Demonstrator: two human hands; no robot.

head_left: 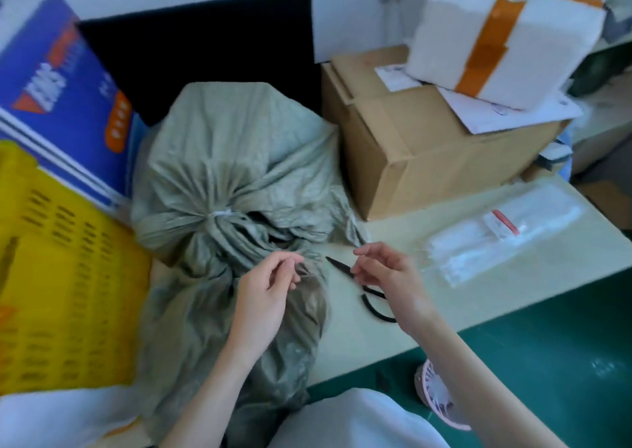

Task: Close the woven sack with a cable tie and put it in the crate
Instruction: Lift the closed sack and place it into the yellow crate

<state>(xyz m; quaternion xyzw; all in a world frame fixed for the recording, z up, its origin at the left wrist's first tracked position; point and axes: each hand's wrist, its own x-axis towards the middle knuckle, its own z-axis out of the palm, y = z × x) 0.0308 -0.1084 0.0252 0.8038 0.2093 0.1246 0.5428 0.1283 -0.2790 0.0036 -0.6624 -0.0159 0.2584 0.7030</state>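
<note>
A grey-green woven sack lies on the table, its neck gathered and cinched by a white cable tie. The loose mouth of the sack spreads toward me. My left hand hovers over that loose fabric, fingers curled and pinched near it; whether it grips anything is unclear. My right hand floats just right of the sack with fingers apart, above black scissors lying on the table. The yellow perforated crate stands at the left, touching the sack.
A cardboard box with a white foam box on top stands behind right. A clear bag of cable ties lies on the table at right. Blue boxes lean behind the crate. A pink fan sits by my lap.
</note>
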